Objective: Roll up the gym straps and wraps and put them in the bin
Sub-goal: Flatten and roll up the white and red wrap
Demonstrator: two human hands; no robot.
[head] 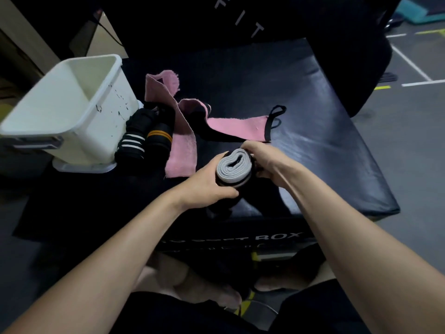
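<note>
A grey and black wrap (233, 168) is rolled into a thick coil at the middle of the black soft box (313, 131). My left hand (208, 186) grips the coil from the left and below. My right hand (261, 159) holds it from the right, fingers curled over its top edge; a black tail hangs beneath. The white bin (72, 109) stands at the left with its opening tilted toward me. Two rolled black wraps, one white-striped (132, 143) and one orange-striped (159, 138), lie beside the bin. Pink straps (183, 138) lie unrolled behind the coil.
A dark upright pad (240, 18) with white letters rises behind the box. Grey gym floor with white and yellow lines (414, 66) lies to the right. My knees and dark shorts show at the bottom edge.
</note>
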